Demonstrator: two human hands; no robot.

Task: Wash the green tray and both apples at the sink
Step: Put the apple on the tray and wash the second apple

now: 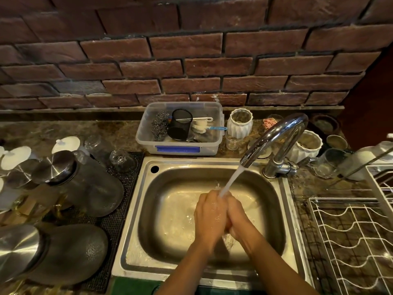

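Steel sink (136, 211) sat in a dark stone counter (70, 130), tap (274, 139) running, stream (230, 180) landing right where both hands met over the basin. Left hand (209, 216) and right hand (238, 213) were pressed together, fingers curled into each other; couldn't tell if anything was held between them, no apple visible in the grip. Water ran off below the wrists. Green tray (131, 285) showed only as a green strip at the bottom edge, just in front of the sink's near rim, mostly cut off and partly behind the left forearm. Apples not seen anywhere in view.

Behind the sink, a clear plastic tub (212, 145) held a steel scourer (159, 124), a black mesh cup (180, 124) and brushes (204, 124). White ribbed jars (239, 124) stood beside the tub and behind the tap. Left of the sink, dark glass jars with metal lids (78, 179) lay on a black mat (121, 211), with white lids (66, 143) further back. Right side had a white wire dish rack (357, 241) and a glass mug (328, 162). Brick wall (191, 60) at the back.
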